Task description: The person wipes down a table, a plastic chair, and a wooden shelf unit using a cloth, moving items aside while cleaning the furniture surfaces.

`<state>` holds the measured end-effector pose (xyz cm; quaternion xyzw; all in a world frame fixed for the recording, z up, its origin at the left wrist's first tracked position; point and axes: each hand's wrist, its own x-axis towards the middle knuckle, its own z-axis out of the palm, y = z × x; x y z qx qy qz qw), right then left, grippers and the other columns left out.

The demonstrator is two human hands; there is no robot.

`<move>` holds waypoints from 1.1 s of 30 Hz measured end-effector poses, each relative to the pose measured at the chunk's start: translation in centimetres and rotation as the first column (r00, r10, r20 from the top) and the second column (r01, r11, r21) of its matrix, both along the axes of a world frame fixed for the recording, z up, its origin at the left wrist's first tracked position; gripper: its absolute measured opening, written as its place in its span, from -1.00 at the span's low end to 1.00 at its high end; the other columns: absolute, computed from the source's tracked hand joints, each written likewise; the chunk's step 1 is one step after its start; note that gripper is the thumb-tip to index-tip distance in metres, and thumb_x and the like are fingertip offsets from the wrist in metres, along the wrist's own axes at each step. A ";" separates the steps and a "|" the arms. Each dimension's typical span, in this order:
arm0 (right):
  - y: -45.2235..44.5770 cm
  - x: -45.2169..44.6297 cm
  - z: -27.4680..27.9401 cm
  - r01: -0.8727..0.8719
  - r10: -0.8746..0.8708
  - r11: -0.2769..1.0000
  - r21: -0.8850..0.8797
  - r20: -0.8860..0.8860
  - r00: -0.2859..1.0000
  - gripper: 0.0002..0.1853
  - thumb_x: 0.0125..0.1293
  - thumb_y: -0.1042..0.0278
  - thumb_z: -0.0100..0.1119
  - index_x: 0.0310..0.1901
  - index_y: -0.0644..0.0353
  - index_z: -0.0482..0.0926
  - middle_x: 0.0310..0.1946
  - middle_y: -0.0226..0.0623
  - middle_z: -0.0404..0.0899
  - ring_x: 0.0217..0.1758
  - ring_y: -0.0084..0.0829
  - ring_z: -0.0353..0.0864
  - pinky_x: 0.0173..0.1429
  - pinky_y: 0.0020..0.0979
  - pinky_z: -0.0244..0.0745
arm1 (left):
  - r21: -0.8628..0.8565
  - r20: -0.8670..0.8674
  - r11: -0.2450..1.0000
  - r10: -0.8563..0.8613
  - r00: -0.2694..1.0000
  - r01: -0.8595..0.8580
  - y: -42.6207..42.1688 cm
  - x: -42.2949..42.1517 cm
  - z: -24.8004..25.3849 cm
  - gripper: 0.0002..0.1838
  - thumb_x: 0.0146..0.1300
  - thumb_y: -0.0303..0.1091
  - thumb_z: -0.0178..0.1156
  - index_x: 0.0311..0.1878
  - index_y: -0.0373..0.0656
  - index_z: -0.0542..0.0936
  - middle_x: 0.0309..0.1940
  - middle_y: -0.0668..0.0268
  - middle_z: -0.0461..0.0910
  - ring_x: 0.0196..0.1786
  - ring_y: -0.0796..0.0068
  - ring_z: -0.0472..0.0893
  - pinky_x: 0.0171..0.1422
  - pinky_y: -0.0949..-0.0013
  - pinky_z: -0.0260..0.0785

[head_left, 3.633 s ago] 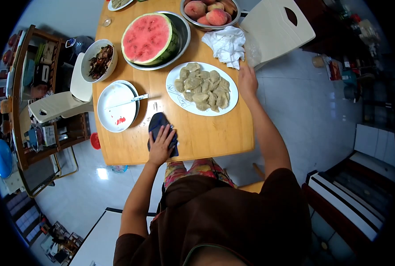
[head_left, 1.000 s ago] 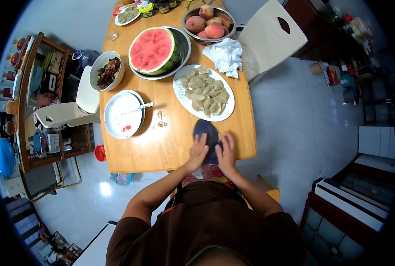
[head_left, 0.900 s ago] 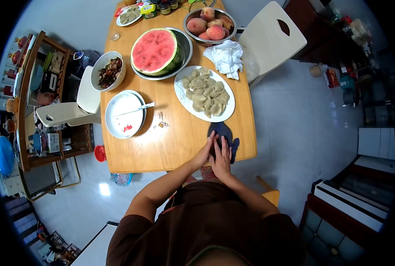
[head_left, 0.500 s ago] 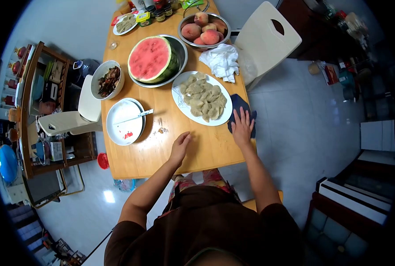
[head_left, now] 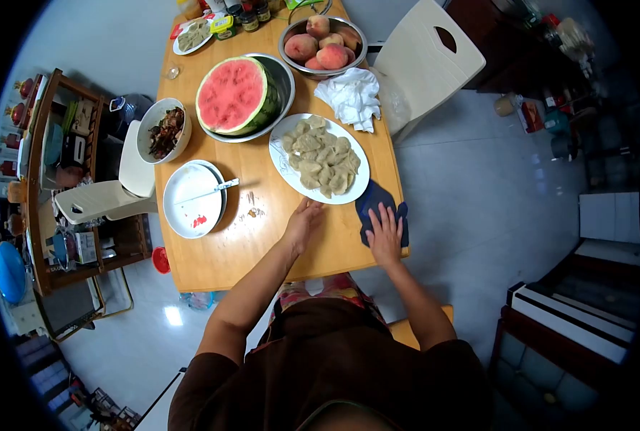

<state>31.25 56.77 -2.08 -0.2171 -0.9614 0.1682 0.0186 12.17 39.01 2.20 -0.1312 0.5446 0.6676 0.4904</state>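
My right hand (head_left: 385,235) lies flat with fingers spread on a dark blue cloth (head_left: 377,197) at the table's near right corner. Just left of it, an oval white plate (head_left: 278,159) holds a pile of dumplings (head_left: 320,156). My left hand (head_left: 302,227) is at the near rim of this plate, its fingers stretched forward; whether they touch the rim I cannot tell. Left of that hand, small scraps (head_left: 254,212) lie on the wooden table (head_left: 241,258). Further left, stacked white plates (head_left: 183,183) carry a knife-like utensil with a patterned handle (head_left: 226,184) and red bits.
A cut watermelon (head_left: 234,95) sits in a metal bowl (head_left: 285,79). Peaches (head_left: 320,50) fill another bowl. Crumpled white tissue (head_left: 350,97) lies near the right edge. A bowl of dark food (head_left: 163,131) stands at left. Chairs (head_left: 431,68) flank the table.
My right hand and the cloth have slid toward the table's near edge. My left hand has moved forward to the dumpling plate. The view has shifted slightly.
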 end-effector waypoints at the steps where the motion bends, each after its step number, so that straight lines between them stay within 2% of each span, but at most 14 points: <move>1: -0.2 0.5 0.0 -0.015 0.015 1.000 -0.010 0.002 1.000 -0.35 0.37 0.19 0.18 0.48 -0.09 0.28 0.58 -0.28 0.04 0.63 -0.12 -0.01 0.58 0.19 -0.14 | -0.008 0.016 1.000 0.000 1.000 0.001 0.5 -0.2 0.3 -0.22 0.43 -0.28 0.06 0.62 -0.07 -0.05 0.36 0.33 0.44 0.33 0.38 0.42 0.43 0.17 0.21; 3: 0.7 -0.3 -0.2 -0.037 0.037 0.999 -0.005 -0.013 0.999 -0.37 0.38 0.20 0.17 0.47 -0.06 0.29 0.58 -0.26 0.04 0.62 -0.10 0.00 0.58 0.19 -0.15 | -0.031 0.047 1.000 0.002 0.999 -0.001 0.9 -0.3 0.8 -0.21 0.41 -0.26 0.08 0.63 -0.03 -0.04 0.36 0.35 0.42 0.36 0.39 0.39 0.44 0.17 0.19; 6: 3.1 -4.0 -0.4 -0.056 0.058 0.998 0.028 -0.065 0.996 -0.41 0.39 0.22 0.14 0.44 -0.03 0.33 0.57 -0.24 0.06 0.62 -0.09 0.01 0.58 0.19 -0.13 | 0.023 0.059 0.999 -0.048 0.997 0.047 0.6 -0.5 -0.8 -0.20 0.41 -0.25 0.09 0.63 0.02 -0.04 0.34 0.35 0.42 0.37 0.38 0.37 0.44 0.17 0.19; 9: 5.4 -7.2 -1.4 -0.063 0.067 0.996 0.063 -0.056 0.996 -0.45 0.39 0.20 0.15 0.38 0.08 0.38 0.56 -0.24 0.08 0.61 -0.11 0.02 0.57 0.18 -0.12 | 0.075 0.077 0.997 -0.017 0.997 0.011 1.1 -0.3 0.3 -0.22 0.42 -0.24 0.09 0.62 0.05 -0.02 0.33 0.37 0.43 0.36 0.39 0.38 0.44 0.18 0.20; 12: 6.4 -7.9 -1.7 -0.057 0.063 0.996 0.068 -0.082 0.995 -0.44 0.37 0.18 0.18 0.38 0.10 0.38 0.57 -0.25 0.06 0.62 -0.11 0.00 0.58 0.18 -0.12 | 0.105 0.062 0.994 0.019 0.998 -0.025 1.7 0.2 0.0 -0.23 0.43 -0.23 0.10 0.62 0.00 0.00 0.35 0.33 0.42 0.32 0.38 0.43 0.40 0.23 0.27; 17: 2.5 -4.3 -1.2 0.000 0.003 0.999 0.049 -0.065 0.998 -0.35 0.34 0.17 0.22 0.45 0.01 0.31 0.58 -0.23 0.03 0.62 -0.06 -0.02 0.57 0.22 -0.14 | -0.041 -0.073 0.997 0.061 0.995 -0.064 -1.6 0.7 -0.5 -0.25 0.44 -0.27 0.10 0.60 -0.13 0.02 0.33 0.21 0.46 0.18 0.36 0.55 0.32 0.29 0.38; 19: -1.1 -1.5 -0.9 0.024 -0.026 0.999 0.048 0.034 0.999 -0.30 0.31 0.15 0.24 0.47 -0.03 0.29 0.58 -0.22 0.02 0.63 -0.08 -0.03 0.58 0.22 -0.16 | -0.074 -0.167 0.989 0.115 0.979 -0.129 -4.9 0.8 -0.8 -0.28 0.44 -0.29 0.10 0.58 -0.17 0.07 0.29 0.18 0.50 0.13 0.36 0.58 0.29 0.30 0.40; 21: -5.0 0.7 -1.4 -0.061 0.056 0.997 0.040 0.130 0.990 -0.28 0.28 0.12 0.25 0.48 -0.08 0.28 0.59 -0.25 0.01 0.64 -0.12 -0.04 0.59 0.21 -0.18 | -0.116 -0.274 0.972 0.168 0.947 -0.206 -9.3 1.2 -1.1 -0.34 0.44 -0.31 0.09 0.54 -0.19 0.15 0.23 0.18 0.55 0.09 0.38 0.60 0.26 0.31 0.42; 25: -10.8 -1.6 0.6 -0.472 0.475 0.880 -0.059 0.047 0.879 -0.31 0.30 0.09 0.22 0.47 -0.12 0.29 0.58 -0.28 0.04 0.63 -0.15 -0.02 0.58 0.22 -0.17 | -0.146 -0.378 0.861 0.406 0.832 -0.486 -17.9 2.9 -2.7 -0.48 0.44 -0.37 0.07 0.43 -0.23 0.31 0.13 0.16 0.61 0.00 0.44 0.64 0.12 0.41 0.48; 27: -12.2 -6.5 0.2 -0.582 0.582 0.813 -0.005 -0.023 0.813 -0.33 0.32 0.08 0.20 0.46 -0.13 0.30 0.56 -0.28 0.07 0.62 -0.14 -0.01 0.57 0.23 -0.14 | -0.171 -0.381 0.800 0.485 0.787 -0.576 -21.4 3.6 -2.8 -0.51 0.45 -0.36 0.06 0.40 -0.24 0.34 0.10 0.17 0.63 -0.03 0.45 0.65 0.08 0.43 0.47; 29: -13.6 -11.8 -0.7 -0.602 0.605 0.796 0.067 -0.048 0.794 -0.35 0.32 0.08 0.19 0.45 -0.13 0.31 0.55 -0.29 0.08 0.61 -0.13 0.01 0.57 0.23 -0.13 | -0.221 -0.384 0.745 0.527 0.758 -0.630 -24.2 4.4 -2.7 -0.55 0.46 -0.37 0.05 0.37 -0.25 0.37 0.09 0.20 0.64 -0.06 0.47 0.65 0.02 0.50 0.46; 33: -15.6 -20.7 -2.2 -0.530 0.536 0.844 0.075 -0.105 0.838 -0.34 0.33 0.07 0.19 0.45 -0.15 0.30 0.56 -0.29 0.06 0.61 -0.13 0.00 0.57 0.23 -0.14 | -0.226 -0.352 0.677 0.614 0.707 -0.701 -27.7 5.1 -2.5 -0.52 0.46 -0.36 0.07 0.38 -0.28 0.34 0.07 0.18 0.63 -0.05 0.48 0.65 0.03 0.47 0.48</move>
